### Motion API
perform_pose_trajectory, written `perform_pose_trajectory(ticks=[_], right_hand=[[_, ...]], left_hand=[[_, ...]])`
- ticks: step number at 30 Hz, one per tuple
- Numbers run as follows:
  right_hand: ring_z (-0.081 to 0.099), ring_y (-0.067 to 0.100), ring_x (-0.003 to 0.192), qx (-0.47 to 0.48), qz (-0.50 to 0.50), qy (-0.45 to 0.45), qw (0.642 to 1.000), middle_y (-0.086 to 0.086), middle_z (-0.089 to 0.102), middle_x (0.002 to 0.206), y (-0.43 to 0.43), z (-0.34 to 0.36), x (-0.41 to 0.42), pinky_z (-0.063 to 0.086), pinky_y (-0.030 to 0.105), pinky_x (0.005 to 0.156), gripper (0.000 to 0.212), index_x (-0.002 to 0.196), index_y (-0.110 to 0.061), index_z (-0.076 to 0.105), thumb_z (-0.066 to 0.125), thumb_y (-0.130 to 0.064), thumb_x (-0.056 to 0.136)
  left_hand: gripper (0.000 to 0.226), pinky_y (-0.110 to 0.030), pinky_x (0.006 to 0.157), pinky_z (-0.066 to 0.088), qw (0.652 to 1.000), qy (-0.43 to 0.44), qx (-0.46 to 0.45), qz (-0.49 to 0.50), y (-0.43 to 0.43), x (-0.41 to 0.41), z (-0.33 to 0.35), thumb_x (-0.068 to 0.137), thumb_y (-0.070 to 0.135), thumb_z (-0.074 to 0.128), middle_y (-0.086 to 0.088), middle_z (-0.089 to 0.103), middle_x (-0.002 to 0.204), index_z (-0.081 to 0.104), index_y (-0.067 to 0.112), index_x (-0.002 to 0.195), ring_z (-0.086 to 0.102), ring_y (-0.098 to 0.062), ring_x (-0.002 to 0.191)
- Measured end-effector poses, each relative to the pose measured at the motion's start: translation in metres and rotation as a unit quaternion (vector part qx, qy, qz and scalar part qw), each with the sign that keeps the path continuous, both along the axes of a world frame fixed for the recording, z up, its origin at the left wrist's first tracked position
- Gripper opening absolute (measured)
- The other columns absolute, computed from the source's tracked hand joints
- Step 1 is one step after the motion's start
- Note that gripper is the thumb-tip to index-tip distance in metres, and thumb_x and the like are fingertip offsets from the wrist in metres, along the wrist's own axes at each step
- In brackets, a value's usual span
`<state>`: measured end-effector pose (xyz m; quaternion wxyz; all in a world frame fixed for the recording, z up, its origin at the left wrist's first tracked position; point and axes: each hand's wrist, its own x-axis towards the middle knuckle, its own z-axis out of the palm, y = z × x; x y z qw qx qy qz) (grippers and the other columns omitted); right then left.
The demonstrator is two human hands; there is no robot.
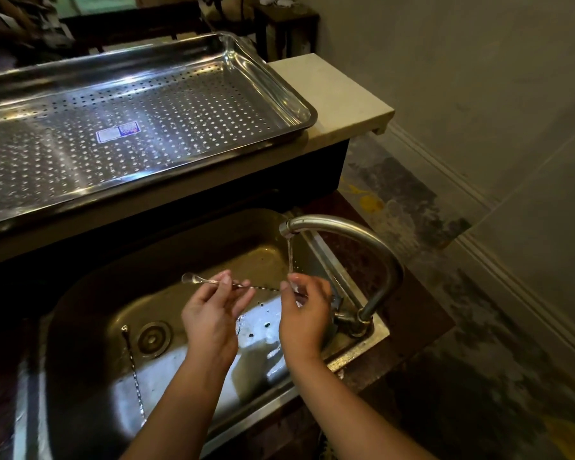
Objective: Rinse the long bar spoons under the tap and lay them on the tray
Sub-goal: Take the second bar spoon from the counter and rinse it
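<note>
While a second bar spoon (134, 376) lies in the sink (90, 293), the left hand (213, 313) and right hand (304, 315) pinch one bar spoon (263, 288) level under the tap (346, 234) stream; beyond, the perforated tray (289, 94) sits on the counter (342, 97).

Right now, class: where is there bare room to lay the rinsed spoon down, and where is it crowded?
The perforated tray is bare except for a small sticker; free room lies between the sticker and the right rim. The pale counter strip right of the tray is also free. The sink is crowded: both hands share one spoon under the tap, and another spoon lies by the drain.
</note>
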<state>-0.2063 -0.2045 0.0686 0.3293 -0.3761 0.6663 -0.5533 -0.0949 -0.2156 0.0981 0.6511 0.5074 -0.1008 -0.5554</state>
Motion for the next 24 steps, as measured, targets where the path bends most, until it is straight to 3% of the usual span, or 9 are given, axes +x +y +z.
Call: perform_pose_trajectory(ticks=[3, 7, 9, 11, 12, 14, 15, 20, 24], right_hand=[[0.062, -0.002, 0.086, 0.026, -0.01, -0.002, 1.0, -0.006, 0.057, 0.105, -0.003, 0.004, 0.001, 0.049, 0.007, 0.073, 0.013, 0.091, -0.02, 0.068, 0.075, -0.01, 0.087], [0.061, -0.002, 0.096, 0.014, 0.002, 0.042, 0.999, -0.01, 0.055, 0.111, -0.003, 0.003, -0.001, 0.051, 0.007, 0.08, 0.021, 0.083, -0.021, 0.069, 0.077, -0.002, 0.082], [0.062, -0.001, 0.098, 0.007, -0.01, 0.014, 1.0, -0.014, 0.055, 0.112, -0.003, 0.0, -0.001, 0.05, 0.005, 0.08, 0.018, 0.086, -0.018, 0.071, 0.077, -0.001, 0.083], [0.067, 0.008, 0.096, 0.035, -0.035, -0.07, 0.996, -0.009, 0.061, 0.107, -0.005, -0.003, -0.001, 0.052, 0.008, 0.073, 0.013, 0.09, -0.014, 0.07, 0.076, -0.003, 0.085], [0.07, 0.015, 0.094, 0.07, -0.04, -0.155, 0.985, -0.002, 0.066, 0.104, -0.008, -0.002, 0.0, 0.054, 0.012, 0.07, 0.012, 0.094, -0.012, 0.069, 0.075, -0.005, 0.086], [0.074, 0.025, 0.087, 0.12, -0.013, -0.369, 0.922, 0.013, 0.071, 0.101, -0.014, 0.005, 0.001, 0.059, 0.021, 0.066, 0.013, 0.102, -0.006, 0.065, 0.07, -0.004, 0.091], [0.075, 0.026, 0.083, 0.121, -0.001, -0.429, 0.895, 0.016, 0.072, 0.097, -0.016, 0.008, 0.0, 0.06, 0.024, 0.065, 0.01, 0.101, -0.004, 0.065, 0.068, -0.001, 0.092], [0.077, 0.023, 0.076, 0.09, -0.001, -0.502, 0.86, 0.015, 0.076, 0.086, -0.028, 0.018, -0.01, 0.062, 0.028, 0.065, 0.008, 0.101, 0.0, 0.064, 0.063, -0.007, 0.096], [0.077, 0.021, 0.071, 0.092, -0.045, -0.535, 0.838, 0.014, 0.076, 0.086, -0.031, 0.013, -0.015, 0.061, 0.028, 0.062, 0.018, 0.111, 0.0, 0.062, 0.064, -0.01, 0.096]], left_hand=[[0.008, -0.041, 0.074, 0.061, 1.0, -0.001, 0.0, 0.009, 0.007, 0.0, 0.0, 0.091, 0.001, 0.057, -0.014, 0.066, 0.076, 0.064, -0.001, 0.095, 0.071, -0.026, 0.078], [0.009, -0.041, 0.077, 0.06, 0.999, 0.02, -0.008, 0.042, 0.009, 0.007, 0.003, 0.092, 0.0, 0.056, -0.017, 0.064, 0.083, 0.063, -0.001, 0.097, 0.071, -0.027, 0.082], [0.009, -0.041, 0.079, 0.06, 0.998, 0.031, -0.008, 0.059, 0.007, 0.013, 0.004, 0.093, 0.0, 0.055, -0.018, 0.064, 0.086, 0.062, -0.001, 0.098, 0.07, -0.028, 0.084], [0.01, -0.042, 0.079, 0.06, 0.997, 0.042, -0.006, 0.063, 0.006, 0.017, 0.005, 0.093, -0.001, 0.054, -0.018, 0.064, 0.087, 0.062, -0.001, 0.098, 0.069, -0.028, 0.084], [0.01, -0.041, 0.079, 0.06, 0.997, 0.043, -0.005, 0.062, 0.006, 0.018, 0.005, 0.093, -0.001, 0.053, -0.018, 0.064, 0.086, 0.062, -0.001, 0.098, 0.069, -0.028, 0.083], [0.009, -0.038, 0.076, 0.061, 0.997, 0.038, -0.002, 0.063, 0.007, 0.019, 0.004, 0.092, -0.001, 0.054, -0.017, 0.066, 0.083, 0.062, -0.001, 0.097, 0.071, -0.026, 0.08], [0.009, -0.036, 0.074, 0.061, 0.997, 0.035, -0.002, 0.062, 0.008, 0.02, 0.004, 0.092, -0.001, 0.054, -0.016, 0.068, 0.08, 0.062, -0.001, 0.097, 0.071, -0.025, 0.079], [0.009, -0.033, 0.072, 0.06, 0.998, 0.036, -0.013, 0.059, 0.016, 0.025, 0.004, 0.093, -0.002, 0.053, -0.008, 0.072, 0.071, 0.061, -0.002, 0.097, 0.072, -0.022, 0.076], [0.01, -0.034, 0.073, 0.061, 0.997, 0.035, -0.007, 0.07, 0.018, 0.029, 0.005, 0.094, -0.001, 0.052, -0.015, 0.067, 0.084, 0.062, -0.001, 0.096, 0.071, -0.024, 0.077]])
